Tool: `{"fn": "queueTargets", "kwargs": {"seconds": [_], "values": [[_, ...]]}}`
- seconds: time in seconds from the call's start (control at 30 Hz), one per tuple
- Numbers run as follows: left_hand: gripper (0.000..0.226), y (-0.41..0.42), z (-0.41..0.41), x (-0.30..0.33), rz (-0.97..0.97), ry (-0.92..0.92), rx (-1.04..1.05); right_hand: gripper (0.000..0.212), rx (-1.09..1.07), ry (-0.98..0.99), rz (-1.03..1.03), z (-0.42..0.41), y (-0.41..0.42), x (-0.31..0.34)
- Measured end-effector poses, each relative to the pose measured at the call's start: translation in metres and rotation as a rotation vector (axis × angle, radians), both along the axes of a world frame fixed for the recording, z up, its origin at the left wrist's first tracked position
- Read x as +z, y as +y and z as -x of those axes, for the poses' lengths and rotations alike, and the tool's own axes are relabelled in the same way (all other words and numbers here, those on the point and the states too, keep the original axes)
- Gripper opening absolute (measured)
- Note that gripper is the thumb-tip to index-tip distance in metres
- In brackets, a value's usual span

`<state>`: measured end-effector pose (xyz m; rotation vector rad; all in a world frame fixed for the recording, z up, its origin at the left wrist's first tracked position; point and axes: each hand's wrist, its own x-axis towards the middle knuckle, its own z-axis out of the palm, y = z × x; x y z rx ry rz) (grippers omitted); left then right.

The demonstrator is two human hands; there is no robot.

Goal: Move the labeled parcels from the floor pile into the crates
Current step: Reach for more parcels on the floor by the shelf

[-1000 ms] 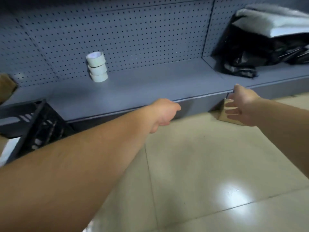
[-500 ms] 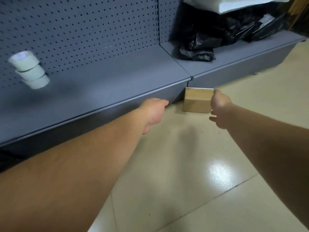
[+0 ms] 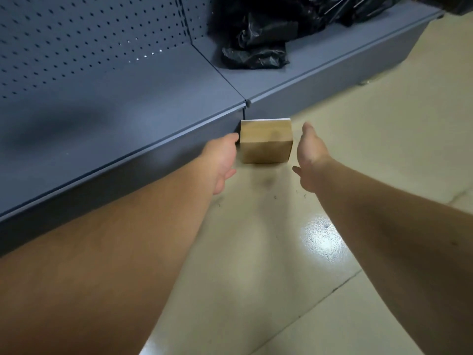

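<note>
A small brown cardboard parcel point(image 3: 266, 140) sits on the pale floor against the base of the grey shelf unit. Its label is not visible from here. My left hand point(image 3: 221, 160) reaches out at the parcel's left side, fingers extended, fingertips close to its upper left corner. My right hand point(image 3: 308, 156) is stretched out at the parcel's right side, fingers straight, a small gap from the box. Neither hand holds anything. No crate is in view.
The grey shelf point(image 3: 128, 98) with a pegboard back runs along the left and far side, its front edge just above the parcel. Black plastic bags point(image 3: 256, 42) lie on the shelf section behind. Glossy tiled floor point(image 3: 281, 252) spreads in front and to the right.
The view has swung right and closer to the parcel; the tape rolls and black crate have left the frame. Both hands have opened and now flank the box, and my right hand has come off it.
</note>
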<state>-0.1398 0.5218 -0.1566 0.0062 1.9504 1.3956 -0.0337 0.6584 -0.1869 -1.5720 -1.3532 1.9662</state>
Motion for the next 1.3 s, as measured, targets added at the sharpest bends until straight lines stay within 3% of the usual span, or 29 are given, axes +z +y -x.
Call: {"fn": "queueTargets", "kwargs": {"seconds": [0.07, 0.2, 0.37, 0.53, 0.7, 0.97, 1.17, 1.3], "values": [[0.049, 0.011, -0.002, -0.003, -0.016, -0.008, -0.003, 0.061, 0.011, 0.030, 0.013, 0.002, 0.005, -0.001], [0.044, 0.026, -0.003, -0.005, -0.021, -0.030, -0.010, 0.032, 0.023, 0.054, -0.030, 0.008, 0.015, -0.003], [0.051, 0.034, 0.005, -0.007, 0.015, -0.074, -0.033, 0.067, 0.081, 0.039, -0.038, 0.014, 0.015, -0.011], [0.053, 0.033, 0.007, -0.017, 0.058, -0.052, -0.054, 0.065, 0.107, -0.005, -0.049, 0.013, 0.012, -0.013], [0.043, 0.006, 0.004, -0.023, 0.042, -0.089, -0.095, 0.038, 0.175, -0.039, -0.063, 0.012, 0.008, -0.013], [0.045, -0.045, -0.007, -0.009, -0.024, -0.162, -0.009, 0.049, 0.340, -0.123, -0.050, 0.021, -0.023, 0.000], [0.029, -0.108, -0.008, 0.021, -0.036, -0.145, -0.011, 0.054, 0.422, -0.077, -0.011, 0.020, -0.053, 0.025], [0.031, -0.160, -0.004, 0.047, -0.037, -0.162, 0.004, 0.058, 0.495, -0.042, 0.067, 0.019, -0.082, 0.056]]}}
